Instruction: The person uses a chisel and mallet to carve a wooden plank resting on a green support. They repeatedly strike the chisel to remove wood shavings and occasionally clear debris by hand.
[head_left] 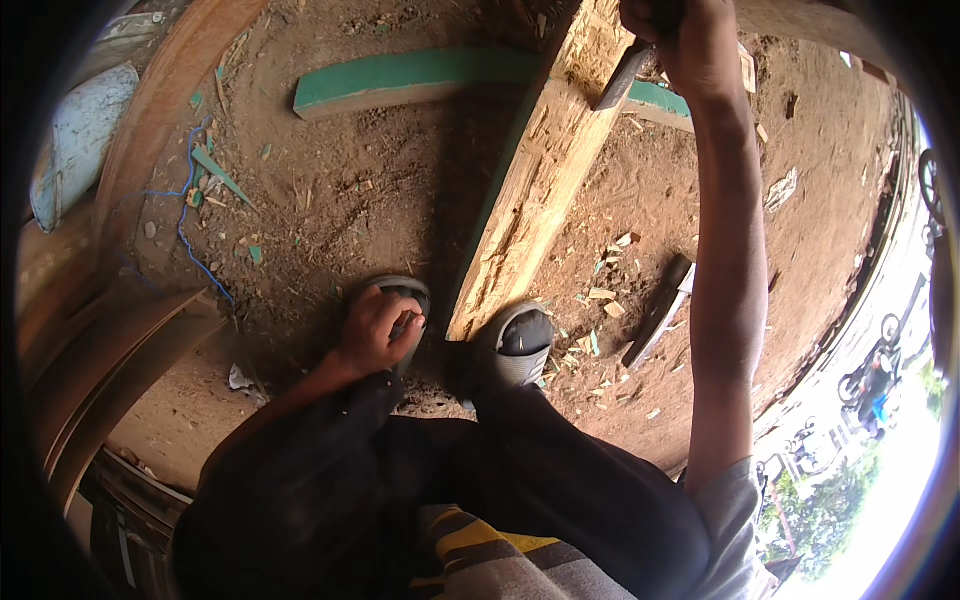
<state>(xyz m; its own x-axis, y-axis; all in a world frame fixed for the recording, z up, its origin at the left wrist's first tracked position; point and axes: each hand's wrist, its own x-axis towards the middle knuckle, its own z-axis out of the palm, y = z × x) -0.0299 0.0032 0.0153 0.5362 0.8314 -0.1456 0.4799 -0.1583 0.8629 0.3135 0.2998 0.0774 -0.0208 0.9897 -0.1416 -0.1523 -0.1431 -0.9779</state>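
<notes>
A long wooden beam slants from the top of the view down to my shoes, its upper face rough and freshly chipped. Near its far end, my right hand is closed around a chopping tool, whose dark flat blade meets the wood; its full shape is cut off by the view's edge. My left hand rests by my left knee, above the left shoe, with fingers curled and nothing visible in them. My right shoe is beside the beam's near end.
A green-painted board lies crosswise under the beam. Wood chips and a dark, flat, elongated piece lie on the dirt at right. Blue string and curved brown boards are at left. Motorcycles stand far right.
</notes>
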